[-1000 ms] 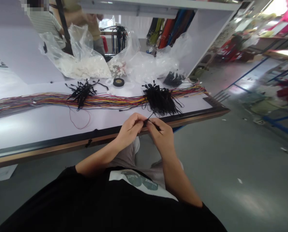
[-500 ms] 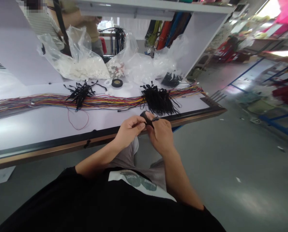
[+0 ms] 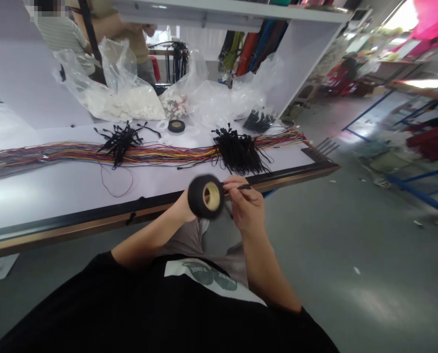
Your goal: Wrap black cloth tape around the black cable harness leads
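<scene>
A roll of black tape (image 3: 195,197) with a pale core is in front of my left hand (image 3: 185,207), hiding its fingers. Just right of the roll, my right hand (image 3: 246,203) pinches a thin black piece (image 3: 245,187), whose tip sticks out past the fingers. Both hands are over the table's front edge. Beyond them, a bundle of coloured wires (image 3: 160,155) runs along the white table. Black connector ends lie on it in a larger pile (image 3: 239,151) and a smaller pile (image 3: 120,142).
A second tape roll (image 3: 176,126) lies behind the wires. Plastic bags of white parts (image 3: 125,100) line the back of the table (image 3: 75,196). Past the shelf opening stands a person in a striped top (image 3: 57,41). Blue-framed benches are at the right.
The tape roll, earlier seen edge-on between my hands, now shows its round face in front of my left hand. My right hand's fingers have shifted on the black piece.
</scene>
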Tool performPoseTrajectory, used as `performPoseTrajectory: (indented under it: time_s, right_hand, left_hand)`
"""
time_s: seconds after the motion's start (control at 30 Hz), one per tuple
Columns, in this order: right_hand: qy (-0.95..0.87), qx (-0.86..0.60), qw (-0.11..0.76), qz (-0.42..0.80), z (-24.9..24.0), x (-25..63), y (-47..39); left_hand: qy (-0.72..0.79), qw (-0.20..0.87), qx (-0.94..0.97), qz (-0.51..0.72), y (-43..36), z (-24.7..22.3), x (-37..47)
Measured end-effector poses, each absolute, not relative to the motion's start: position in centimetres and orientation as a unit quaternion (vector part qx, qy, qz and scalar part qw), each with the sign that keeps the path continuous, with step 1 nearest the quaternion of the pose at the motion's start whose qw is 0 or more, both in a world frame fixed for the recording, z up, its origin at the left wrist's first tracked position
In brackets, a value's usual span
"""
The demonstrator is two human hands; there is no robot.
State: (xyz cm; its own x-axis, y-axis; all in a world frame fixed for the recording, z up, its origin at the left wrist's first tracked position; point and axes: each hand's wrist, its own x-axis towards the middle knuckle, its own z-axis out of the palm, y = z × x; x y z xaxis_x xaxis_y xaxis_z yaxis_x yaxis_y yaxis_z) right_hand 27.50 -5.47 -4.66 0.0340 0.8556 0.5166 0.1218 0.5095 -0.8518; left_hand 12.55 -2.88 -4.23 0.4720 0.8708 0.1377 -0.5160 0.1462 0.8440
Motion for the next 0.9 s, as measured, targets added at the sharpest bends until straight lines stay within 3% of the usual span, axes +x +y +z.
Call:
performPoseTrajectory:
  time_s: [0.1,0.23,0.43,0.53,0.63,0.77,0.9]
  right_hand:
    - [-0.642,-0.48,0.562,0.206,-3.9,27.5,-5.6]
    - [-0.676,-0.537,0.5,0.068,-3.3,26.6,-6.2]
    - [-0.631,-0.578,0.48,0.193,-4.3,24.9,-6.3]
    - [-0.63,-0.571,0.492,0.187,-4.4,24.7,-6.0]
    - [-0.645,-0.55,0.51,0.148,-4.2,24.8,-5.9]
    - [-0.681,-0.491,0.526,0.138,-3.9,24.8,-6.2]
    - [-0.635,-0.506,0.539,0.226,-3.9,24.7,-6.3]
  left_hand:
    - [0.183,0.639,0.602,0.443,-2.4,-4.5,11.6]
    - [0.327,0.464,0.7,0.433,-2.2,-4.7,11.2]
    - [0.422,0.344,0.699,0.464,-3.0,-5.6,12.7]
    - [0.434,0.375,0.644,0.506,-3.6,-5.7,12.9]
    - [0.412,0.526,0.521,0.531,-4.0,-5.3,12.6]
    - [0.288,0.732,0.445,0.428,-3.5,-4.6,11.4]
    - [0.238,0.776,0.429,0.396,-3.3,-4.3,10.7]
